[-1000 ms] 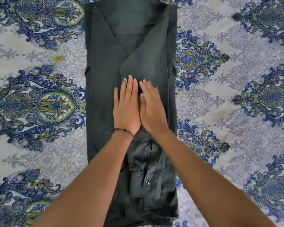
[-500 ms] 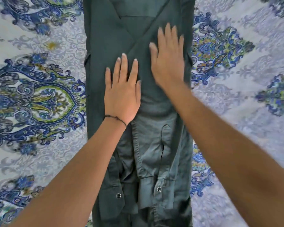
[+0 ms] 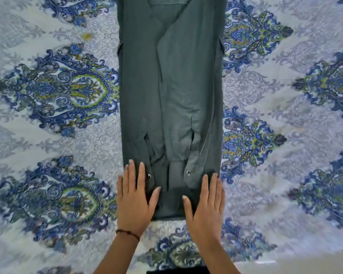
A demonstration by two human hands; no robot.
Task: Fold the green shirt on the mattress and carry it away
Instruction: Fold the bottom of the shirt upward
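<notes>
The green shirt (image 3: 172, 95) lies flat on the mattress (image 3: 48, 135) as a long narrow strip, its sides and sleeves folded inward, two cuffs with metal snaps near its bottom end. My left hand (image 3: 134, 198), with a dark thread bracelet at the wrist, rests flat on the shirt's near left corner. My right hand (image 3: 205, 208) rests flat on the near right corner. Fingers of both hands are spread and lie on top of the cloth, gripping nothing. The shirt's far end runs out of the top of the frame.
The mattress is covered by a white sheet with blue, green and grey ornamental patterns (image 3: 67, 89). A small yellowish stain (image 3: 87, 35) shows at the upper left. The mattress's near edge (image 3: 285, 262) appears at the bottom right.
Both hands have slid from the shirt's middle back toward me to its near bottom corners. The view has pulled back, so more of the shirt's length shows.
</notes>
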